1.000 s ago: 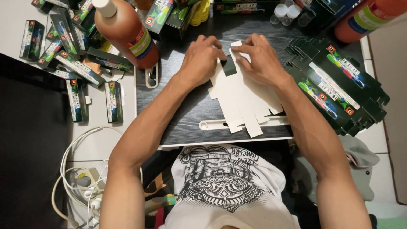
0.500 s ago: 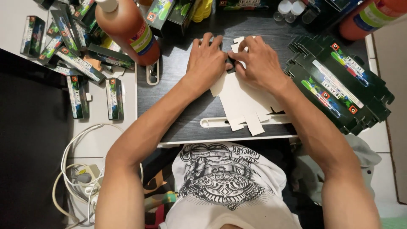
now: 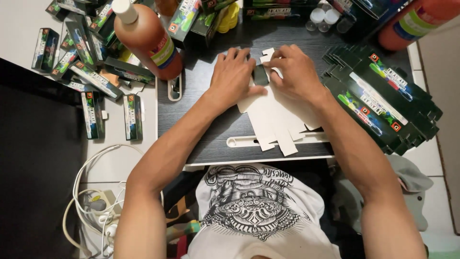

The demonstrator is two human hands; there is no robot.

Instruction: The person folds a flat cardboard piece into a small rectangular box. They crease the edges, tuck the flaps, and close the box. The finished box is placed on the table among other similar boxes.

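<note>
The flat white carton blank [image 3: 275, 117] lies printed side down on the dark counter [image 3: 201, 139], its lower tabs over the near edge. Left hand [image 3: 235, 76] presses flat, fingers spread; right hand [image 3: 297, 74] pinches the top flap. Judging by this, crease firmly along the score, holding the panel steady. Beyond stands the orange bottle [image 3: 146, 41].

Flat white carton blank [image 3: 275, 115], plain side up, on desk.

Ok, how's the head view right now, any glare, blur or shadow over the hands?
Head view: sharp and evenly lit; left hand and right hand show no blur on the flat white carton blank; soft shadows only; faint sheen on the dark desk; edges bend slightly.
</note>
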